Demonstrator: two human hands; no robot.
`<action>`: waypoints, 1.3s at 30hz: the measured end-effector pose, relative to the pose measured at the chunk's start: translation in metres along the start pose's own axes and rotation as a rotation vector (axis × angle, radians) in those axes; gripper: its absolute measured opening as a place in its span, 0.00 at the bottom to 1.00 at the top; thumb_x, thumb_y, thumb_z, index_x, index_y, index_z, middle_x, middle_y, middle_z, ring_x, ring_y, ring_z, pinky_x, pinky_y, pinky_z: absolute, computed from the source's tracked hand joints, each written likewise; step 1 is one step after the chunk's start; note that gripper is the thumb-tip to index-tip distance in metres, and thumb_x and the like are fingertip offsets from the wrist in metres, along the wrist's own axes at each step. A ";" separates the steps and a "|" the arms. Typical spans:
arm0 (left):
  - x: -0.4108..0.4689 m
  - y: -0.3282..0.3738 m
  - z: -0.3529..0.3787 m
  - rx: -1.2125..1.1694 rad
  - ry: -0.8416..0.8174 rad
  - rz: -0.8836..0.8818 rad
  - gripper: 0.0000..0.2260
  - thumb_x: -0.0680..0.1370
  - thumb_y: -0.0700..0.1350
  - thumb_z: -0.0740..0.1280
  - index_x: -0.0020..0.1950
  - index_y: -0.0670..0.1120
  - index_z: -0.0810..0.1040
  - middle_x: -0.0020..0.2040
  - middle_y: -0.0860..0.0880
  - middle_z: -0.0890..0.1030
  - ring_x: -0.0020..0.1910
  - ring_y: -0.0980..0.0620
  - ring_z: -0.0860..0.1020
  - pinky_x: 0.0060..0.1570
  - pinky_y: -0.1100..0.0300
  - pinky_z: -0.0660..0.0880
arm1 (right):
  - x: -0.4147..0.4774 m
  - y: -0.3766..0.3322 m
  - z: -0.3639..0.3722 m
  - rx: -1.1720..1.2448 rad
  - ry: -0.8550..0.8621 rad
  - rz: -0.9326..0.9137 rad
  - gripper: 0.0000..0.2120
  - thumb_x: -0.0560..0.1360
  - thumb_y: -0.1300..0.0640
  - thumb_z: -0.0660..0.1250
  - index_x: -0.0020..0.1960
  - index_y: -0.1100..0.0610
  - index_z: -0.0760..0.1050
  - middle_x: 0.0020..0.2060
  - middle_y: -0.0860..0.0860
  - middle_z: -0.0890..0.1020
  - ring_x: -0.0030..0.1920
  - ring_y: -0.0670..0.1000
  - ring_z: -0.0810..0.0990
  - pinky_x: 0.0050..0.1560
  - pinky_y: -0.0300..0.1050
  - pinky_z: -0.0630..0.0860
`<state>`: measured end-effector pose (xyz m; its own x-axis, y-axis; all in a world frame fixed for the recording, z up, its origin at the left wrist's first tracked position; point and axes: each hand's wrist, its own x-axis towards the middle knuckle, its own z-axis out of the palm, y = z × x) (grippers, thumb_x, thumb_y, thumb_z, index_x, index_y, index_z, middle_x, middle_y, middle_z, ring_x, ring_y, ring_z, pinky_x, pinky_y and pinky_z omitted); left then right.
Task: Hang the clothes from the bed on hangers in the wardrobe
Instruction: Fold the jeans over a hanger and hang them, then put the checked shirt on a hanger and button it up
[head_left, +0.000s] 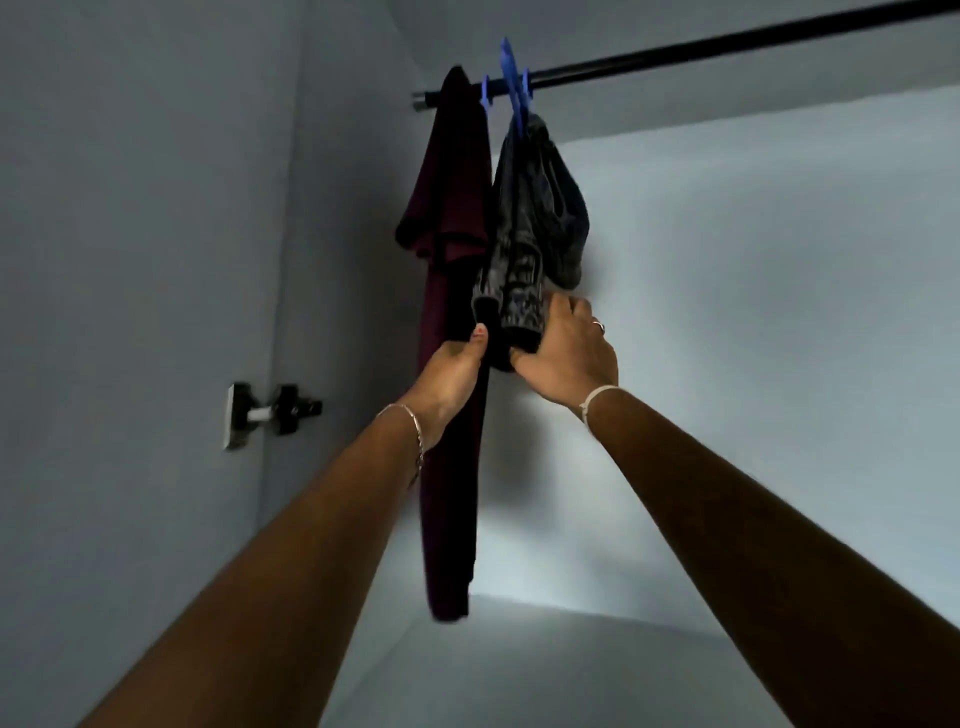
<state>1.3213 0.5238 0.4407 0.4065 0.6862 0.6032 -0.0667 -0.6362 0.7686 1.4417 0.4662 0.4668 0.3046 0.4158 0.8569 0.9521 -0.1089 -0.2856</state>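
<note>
On the head camera I see the grey patterned garment (524, 234) hanging at twelve o'clock on a blue hanger (511, 88) from the rail (727, 44). My right hand (569, 358) grips its lower hem. My left hand (454, 366) pinches dark cloth, possibly the maroon garment (449, 208) at its nine o'clock.

Inside of a home wardrobe: black hanging rail (727, 44), blue hangers (514, 88), pale walls (156, 208), door hinge (270, 413).

Wardrobe rail (727, 45), right end off-frame.

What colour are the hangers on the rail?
The hangers are blue, clearest in the head view.
</note>
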 end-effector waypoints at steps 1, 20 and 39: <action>-0.021 -0.001 0.000 0.042 0.000 -0.025 0.16 0.82 0.58 0.55 0.56 0.48 0.75 0.51 0.50 0.73 0.49 0.54 0.72 0.54 0.57 0.69 | -0.024 -0.001 -0.006 -0.012 -0.034 -0.017 0.31 0.70 0.49 0.72 0.69 0.56 0.64 0.66 0.58 0.69 0.65 0.62 0.71 0.60 0.55 0.72; -0.501 -0.062 -0.153 0.271 0.252 -0.586 0.16 0.78 0.44 0.68 0.65 0.44 0.74 0.58 0.47 0.80 0.55 0.52 0.78 0.52 0.63 0.74 | -0.465 -0.141 -0.011 0.417 -0.792 -0.065 0.27 0.72 0.52 0.71 0.68 0.55 0.68 0.66 0.55 0.71 0.66 0.59 0.70 0.60 0.51 0.70; -1.139 0.143 -0.430 0.419 1.338 -0.982 0.08 0.77 0.44 0.69 0.55 0.47 0.78 0.45 0.51 0.82 0.42 0.54 0.78 0.45 0.56 0.74 | -0.900 -0.619 -0.213 0.875 -1.448 -0.573 0.23 0.73 0.51 0.70 0.65 0.56 0.70 0.64 0.54 0.74 0.65 0.57 0.72 0.63 0.48 0.69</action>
<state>0.4566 -0.1971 -0.0448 -0.8569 0.5028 -0.1136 0.0375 0.2805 0.9591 0.5836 -0.0332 -0.0361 -0.7493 0.6613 0.0356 0.4841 0.5837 -0.6519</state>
